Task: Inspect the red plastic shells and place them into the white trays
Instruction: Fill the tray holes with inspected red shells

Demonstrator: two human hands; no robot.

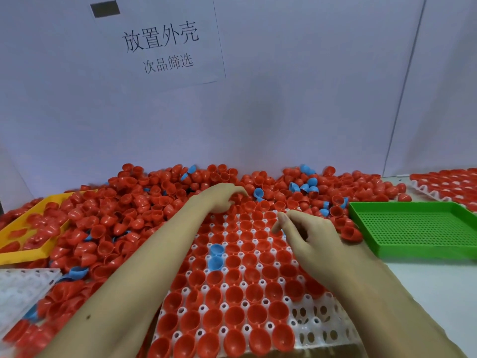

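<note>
Far left: yellow tray (pixel 15 250) half buried in loose shells, and a spare white tray (pixel 18 290) at the bench edge below it. Across the back: a deep heap of red shells (pixel 124 215), a few blue shells (pixel 307 184) mixed in. Left hand (pixel 222 196) reaching into the heap just beyond the working tray, fingers (pixel 238 191) curled down among the shells; whether one is pinched, cannot tell. Centre: working tray (pixel 317 324), most pockets filled with red shells open side up, two blue strays (pixel 216 255) lying on it, empty pockets bare at the near right corner. Right hand (pixel 309 236) hovering over the tray's far right rows, fingers loosely curled with thumb and forefinger nearly together, nothing plainly between them. Right: green tray (pixel 413 228), nothing in it. Far right: another filled tray (pixel 449 184).

Step in hand, by the look of it: picking the next shell from the heap, filling well advanced.

Next move: lift one shell clear, turn it for a check, seat it open side up in a bare pocket; pull the blue strays out.
</note>
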